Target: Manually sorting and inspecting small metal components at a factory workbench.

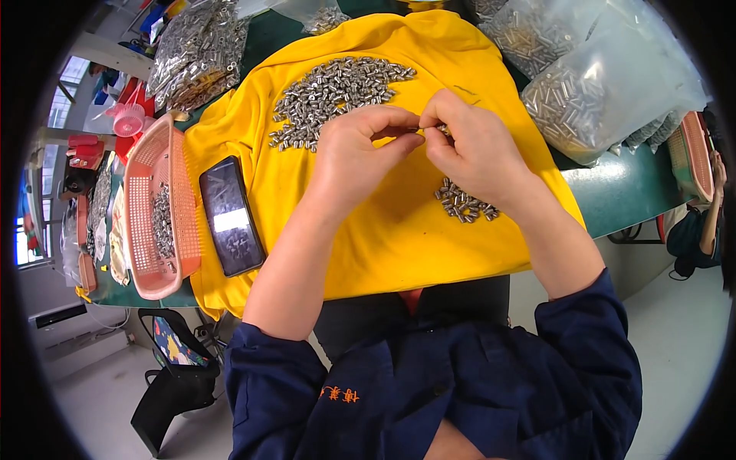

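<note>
My left hand (354,152) and my right hand (477,146) meet fingertip to fingertip over a yellow cloth (383,253). Both are closed in a pinch. Whatever lies between the fingertips is too small and too covered to name. Beyond my left hand spreads a large heap of small silvery metal cylinders (330,88). A smaller pile of similar metal cylinders (465,203) lies beneath my right wrist, partly hidden by it.
A dark phone (230,218) rests on the cloth's left side. Beside it stands a pink plastic basket (138,261) with small metal parts inside. Clear bags of metal parts (567,100) crowd the back right; another bag (199,54) sits back left. A person's arm (714,192) shows far right.
</note>
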